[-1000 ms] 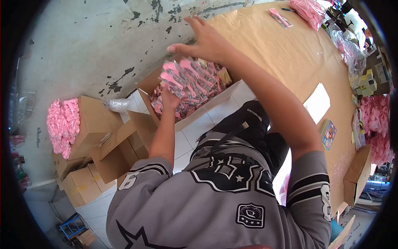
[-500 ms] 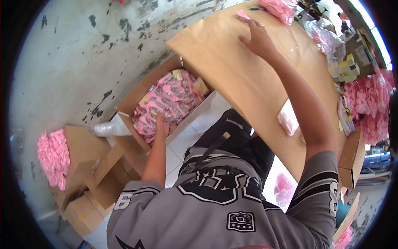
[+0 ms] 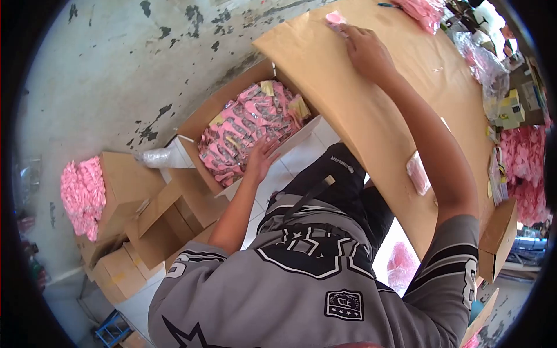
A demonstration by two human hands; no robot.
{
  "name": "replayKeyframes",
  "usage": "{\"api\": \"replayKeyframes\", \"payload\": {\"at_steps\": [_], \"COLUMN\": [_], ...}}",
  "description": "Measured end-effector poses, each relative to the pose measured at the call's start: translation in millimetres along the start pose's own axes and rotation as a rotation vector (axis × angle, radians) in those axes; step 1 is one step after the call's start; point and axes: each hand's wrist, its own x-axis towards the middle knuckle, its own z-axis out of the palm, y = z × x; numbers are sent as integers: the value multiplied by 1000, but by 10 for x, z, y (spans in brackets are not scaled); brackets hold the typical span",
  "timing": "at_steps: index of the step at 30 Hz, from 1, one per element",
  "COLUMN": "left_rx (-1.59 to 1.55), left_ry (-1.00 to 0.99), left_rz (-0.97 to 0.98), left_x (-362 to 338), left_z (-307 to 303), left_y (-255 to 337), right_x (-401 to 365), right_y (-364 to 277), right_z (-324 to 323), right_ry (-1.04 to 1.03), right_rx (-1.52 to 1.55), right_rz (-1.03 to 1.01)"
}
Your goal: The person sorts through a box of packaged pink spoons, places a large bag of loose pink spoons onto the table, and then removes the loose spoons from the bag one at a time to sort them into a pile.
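My right hand (image 3: pixel 370 53) is over the far part of the brown-covered table, its fingertips on a small pink packet (image 3: pixel 335 20). The packet has a rounded pink end and a shiny, clear-looking part beside the fingers. My left hand (image 3: pixel 262 159) has its fingers apart and holds nothing. It is at the near side of an open cardboard box (image 3: pixel 237 187). Inside that box lie many pink packets (image 3: pixel 243 124) with greyish parts, and a few yellowish pieces among them.
A clear-wrapped pink pack (image 3: pixel 418 174) lies near the table's edge by my right forearm. Pink bundles (image 3: pixel 84 197) and open cartons (image 3: pixel 174 217) stand at left. Plastic bags (image 3: pixel 484 64) and hanging pink pieces (image 3: pixel 522 156) are at right.
My left hand has lifted off the packets toward the box's near edge. My right hand has shifted the small pink packet along the table toward the corner near the box.
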Motion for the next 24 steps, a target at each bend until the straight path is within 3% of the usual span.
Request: {"api": "replayKeyframes", "payload": {"at_steps": [4, 10, 12, 15, 18, 20, 23, 24], "left_rx": [46, -218, -186, -60, -54, -13, 2, 77], "left_ry": [-308, -460, -295, -214, -65, -131, -136, 31], "left_rz": [145, 294, 295, 336, 389, 355, 268, 239], "left_x": [-475, -673, -719, -675, -673, -580, -47, 183], "left_z": [1006, 1696, 1742, 1582, 1398, 1163, 426, 43], "left_y": [462, 1145, 1338, 1467, 1504, 1559, 1415, 1275], "right_x": [-199, -437, -575, -680, -725, -685, -678, -711], "right_y": [-723, -1611, -1853, -1990, -1877, -1725, -1407, -1304], "right_z": [2, 11, -36, 38, -195, -442, -916, -1082], "right_ry": [-61, -118, -190, -379, -190, -91, -99, -95], "right_rx": [99, 193, 237, 99, 331, 437, 485, 486], "right_rz": [-136, -344, -419, -512, -421, -373, -284, -238]}}
